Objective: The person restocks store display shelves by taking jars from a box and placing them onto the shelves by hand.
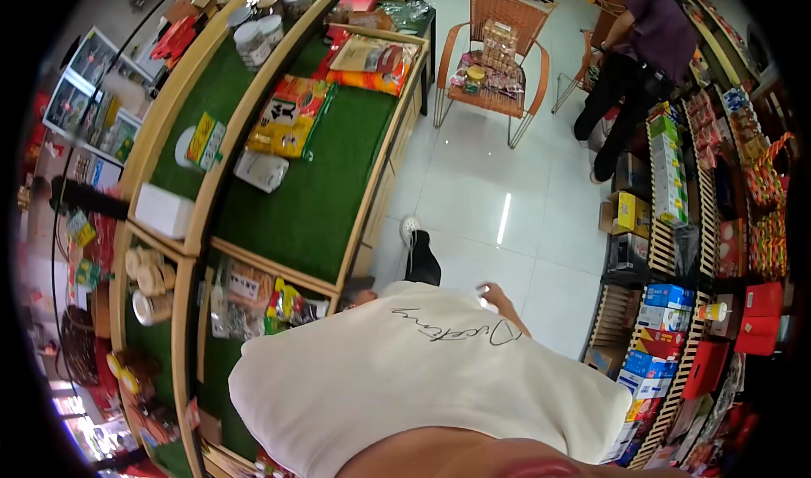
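Open room straight ahead: a lane of glossy tiled floor [473, 174], bounded on the left by the wooden edge of a green-lined display stand [321, 225] and on the right by slatted racks [661, 250]. One white shoe [410, 226] forward on the tiles, close to the stand's side.

Right hand [500, 299] out over the floor, well apart from the racks; fingers partly bent, with a small pale spot at the tips; cannot tell whether anything is held. Left hand [363, 297] just beside the stand's edge, largely covered by the cream shirt [422, 377]; cannot tell how far open, nor whether holding or touching anything. Near the left hand, in the stand's closer compartment: bright snack packets [290, 303], behind the wooden rim.

In the way at the lane's far end: a woven chair [507, 9], seat loaded with a tall clear tub [500, 43] and small packets. Right of that chair, a person in a purple top [663, 26], leaning over. Low along the right edge, a yellow carton [629, 214]; closer, stacked blue boxes [667, 296]. Farther up the stand, a large yellow bag [287, 119], lying flat.
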Available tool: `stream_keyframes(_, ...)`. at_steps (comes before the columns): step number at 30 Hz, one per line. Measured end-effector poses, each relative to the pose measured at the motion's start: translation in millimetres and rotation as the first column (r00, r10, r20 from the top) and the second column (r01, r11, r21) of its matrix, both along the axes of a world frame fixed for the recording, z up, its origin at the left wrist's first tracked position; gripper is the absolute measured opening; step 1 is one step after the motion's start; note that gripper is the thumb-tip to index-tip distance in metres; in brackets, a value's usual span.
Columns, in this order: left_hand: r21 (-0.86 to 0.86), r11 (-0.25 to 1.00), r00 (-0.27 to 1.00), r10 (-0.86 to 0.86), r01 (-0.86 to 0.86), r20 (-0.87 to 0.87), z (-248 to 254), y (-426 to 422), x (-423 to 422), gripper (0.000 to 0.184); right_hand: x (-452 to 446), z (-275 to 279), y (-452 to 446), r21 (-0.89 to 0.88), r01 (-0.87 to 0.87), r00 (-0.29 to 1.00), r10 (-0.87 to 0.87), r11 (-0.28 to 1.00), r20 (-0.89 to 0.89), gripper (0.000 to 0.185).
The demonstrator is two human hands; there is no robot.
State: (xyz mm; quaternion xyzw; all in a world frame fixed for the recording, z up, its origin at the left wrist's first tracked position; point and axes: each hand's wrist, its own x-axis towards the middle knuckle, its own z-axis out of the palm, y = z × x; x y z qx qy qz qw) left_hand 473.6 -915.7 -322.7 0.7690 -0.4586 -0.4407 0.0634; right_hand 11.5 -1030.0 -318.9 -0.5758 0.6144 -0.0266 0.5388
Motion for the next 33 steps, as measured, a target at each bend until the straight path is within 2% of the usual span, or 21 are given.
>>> stream_keyframes(1,0.008,1.0,1.0,0.0,0.0,0.004,2.3,-20.9,1.9,0.027,-19.2,-10.8,-4.4,-0.035,0.102,0.994,-0.103,0.994,-0.026,0.028)
stream_keyframes(3,-0.009,1.0,1.0,0.014,-0.014,0.015,9.6,-67.1,14.5,0.027,-49.3,-7.6,-41.7,0.037,0.125,0.974,-0.116,0.991,-0.193,0.034)
stream_keyframes(5,-0.062,0.997,0.999,0.041,-0.039,0.032,16.0,-116.3,29.5,0.026,-53.3,19.4,-95.5,0.02,0.242,0.94,-0.229,0.97,-0.255,0.035)
stream_keyframes(7,-0.132,0.989,0.997,0.076,-0.072,0.022,21.0,-173.6,46.0,0.026,-54.7,20.2,-153.0,-0.152,0.349,0.925,-0.366,0.925,-0.105,0.033)
stream_keyframes(8,-0.132,0.987,0.995,0.094,-0.095,-0.013,22.6,-208.4,55.1,0.026,-52.0,22.3,-182.5,-0.133,0.414,0.903,-0.425,0.9,-0.067,0.035)
stream_keyframes(10,0.068,0.988,0.963,0.15,-0.138,-0.226,22.4,-278.2,80.7,0.028,-43.5,4.9,-239.2,-0.204,0.373,0.906,-0.403,0.905,-0.129,0.034)
stream_keyframes(11,-0.134,0.957,0.945,0.222,-0.259,-0.242,22.3,-303.9,85.7,0.029,-38.7,-1.6,-257.5,-0.225,0.347,0.907,-0.387,0.91,-0.165,0.034)
stream_keyframes(12,-0.143,0.975,0.97,0.14,-0.17,-0.199,1.4,-336.0,101.3,0.032,-22.8,1.2,-278.0,-0.203,0.396,0.898,-0.424,0.896,-0.117,0.036)
stream_keyframes(13,-0.206,0.961,0.979,0.159,-0.183,-0.125,36.1,-361.2,93.8,0.034,1.7,2.5,-299.0,-0.177,0.443,0.885,-0.46,0.879,-0.07,0.039)
stream_keyframes(15,-0.274,0.933,0.964,0.183,-0.232,-0.194,76.1,-409.2,83.4,0.033,65.0,28.4,-332.6,-0.077,0.532,0.845,-0.521,0.844,0.121,0.043)
stream_keyframes(17,-0.273,0.893,0.872,0.216,-0.358,-0.44,122.9,-445.2,64.7,0.031,130.6,43.5,-361.8,-0.169,0.347,0.933,-0.321,0.923,0.164,0.045)
stream_keyframes(19,-0.329,0.899,0.889,0.126,-0.29,-0.44,109.2,-480.5,65.1,0.027,197.9,62.6,-392.3,-0.116,0.161,0.924,-0.108,0.98,0.366,0.042)
stream_keyframes(21,-0.384,0.885,0.919,0.108,-0.263,-0.38,137.1,-506.3,56.3,0.023,251.8,78.7,-434.9,-0.033,-0.058,0.875,0.067,0.998,0.48,0.037)
stream_keyframes(23,-0.448,0.849,0.916,0.096,-0.28,-0.391,153.0,-533.7,57.4,0.023,294.8,118.8,-492.5,-0.21,-0.235,0.874,0.301,0.949,0.38,0.034)
stream_keyframes(24,-0.466,0.824,0.906,0.126,-0.322,-0.403,166.8,-548.2,60.1,0.022,317.2,141.0,-521.7,-0.279,-0.229,0.866,0.326,0.933,0.378,0.031)
stream_keyframes(25,-0.482,0.796,0.895,0.158,-0.366,-0.418,183.1,-561.5,63.7,0.021,341.4,136.0,-556.0,-0.268,-0.225,0.83,0.328,0.937,0.451,0.031)
stream_keyframes(27,-0.477,0.771,0.888,0.244,-0.421,-0.39,194.9,-586.0,81.4,0.022,391.5,202.3,-618.8,-0.382,-0.19,0.725,0.392,0.904,0.567,0.03)
stream_keyframes(29,-0.542,0.705,0.888,0.32,-0.457,-0.332,207.4,-624.9,106.8,0.022,446.3,249.7,-682.7,-0.507,-0.184,0.678,0.482,0.842,0.555,0.028)
stream_keyframes(30,-0.517,0.69,0.86,0.365,-0.507,-0.356,217.7,-643.8,117.1,0.022,470.9,277.2,-715.1,-0.472,-0.222,0.627,0.496,0.853,0.601,0.028)
stream_keyframes(31,-0.531,0.648,0.837,0.396,-0.546,-0.378,231.2,-663.9,126.1,0.021,493.2,319.8,-740.6,-0.517,-0.252,0.612,0.549,0.818,0.569,0.027)
stream_keyframes(33,-0.692,0.536,0.87,0.384,-0.484,-0.311,290.4,-702.0,141.7,0.022,555.3,355.9,-794.6,-0.656,-0.185,0.435,0.659,0.732,0.613,0.033)
